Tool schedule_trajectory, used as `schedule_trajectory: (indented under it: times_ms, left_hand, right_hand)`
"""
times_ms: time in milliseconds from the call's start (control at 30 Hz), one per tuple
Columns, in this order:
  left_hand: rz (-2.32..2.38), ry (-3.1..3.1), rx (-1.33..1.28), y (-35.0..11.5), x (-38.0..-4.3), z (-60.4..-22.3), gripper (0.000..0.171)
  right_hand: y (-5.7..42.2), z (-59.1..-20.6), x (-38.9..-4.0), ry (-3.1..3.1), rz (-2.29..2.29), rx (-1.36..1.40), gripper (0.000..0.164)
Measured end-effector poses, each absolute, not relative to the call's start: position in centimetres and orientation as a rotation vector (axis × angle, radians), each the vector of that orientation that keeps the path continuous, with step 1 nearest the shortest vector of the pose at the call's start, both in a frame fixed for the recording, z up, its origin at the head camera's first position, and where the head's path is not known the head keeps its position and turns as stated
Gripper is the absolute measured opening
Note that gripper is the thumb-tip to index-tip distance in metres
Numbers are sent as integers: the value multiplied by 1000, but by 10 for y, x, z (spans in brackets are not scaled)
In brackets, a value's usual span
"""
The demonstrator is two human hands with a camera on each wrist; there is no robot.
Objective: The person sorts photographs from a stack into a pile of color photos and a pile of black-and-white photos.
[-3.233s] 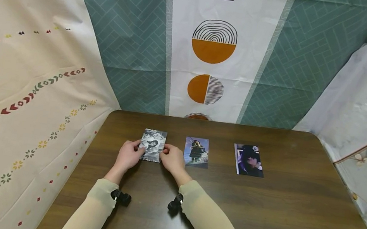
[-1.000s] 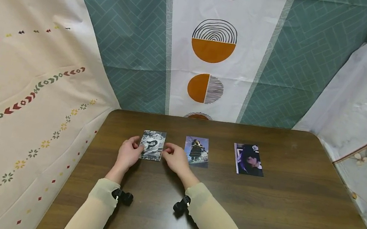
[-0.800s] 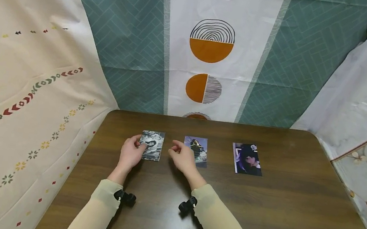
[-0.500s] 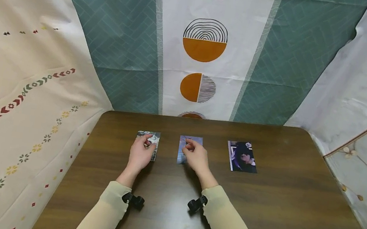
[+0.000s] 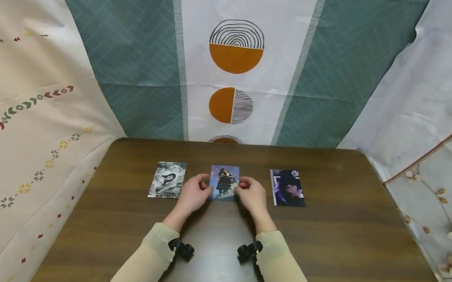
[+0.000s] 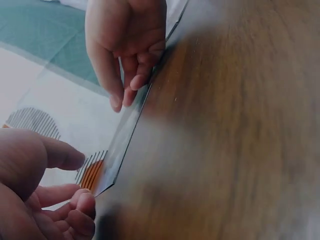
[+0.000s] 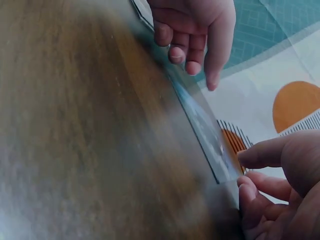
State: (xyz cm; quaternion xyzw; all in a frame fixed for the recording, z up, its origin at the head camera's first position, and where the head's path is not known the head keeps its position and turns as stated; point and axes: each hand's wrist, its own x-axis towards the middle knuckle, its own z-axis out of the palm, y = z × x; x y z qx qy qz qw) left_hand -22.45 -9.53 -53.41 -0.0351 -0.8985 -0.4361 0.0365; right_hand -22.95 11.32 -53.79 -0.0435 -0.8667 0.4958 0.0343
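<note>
Three photo cards lie in a row on the brown table. The middle photo card shows a dark-clothed figure against a blue-violet ground. My left hand is at its left edge, the thumb apart from the curled fingers in the left wrist view. At the opposite edge, my right hand has thumb and fingertips close to the card; the right wrist view shows a small gap between them. A black-and-white photo card lies left of my left hand. To the right is a dark purple photo card, slightly turned.
The wooden table has rounded far corners. A green and white patterned cloth hangs behind it. Cream cloth borders the left side, and white floral cloth the right. Each wrist carries a small black camera.
Both hands left the edges of the black-and-white card and moved right to the middle card, the right hand leading. The head view turned rightward. The cards keep their order.
</note>
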Motion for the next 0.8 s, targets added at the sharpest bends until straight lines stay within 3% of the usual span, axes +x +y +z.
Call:
schedule_trajectory:
  times_ms: [800]
  left_hand:
    - [-1039, -2990, 10, -86, -230, -538, 65]
  right_hand:
    - [109, -532, -233, -2826, 1424, -239, 43]
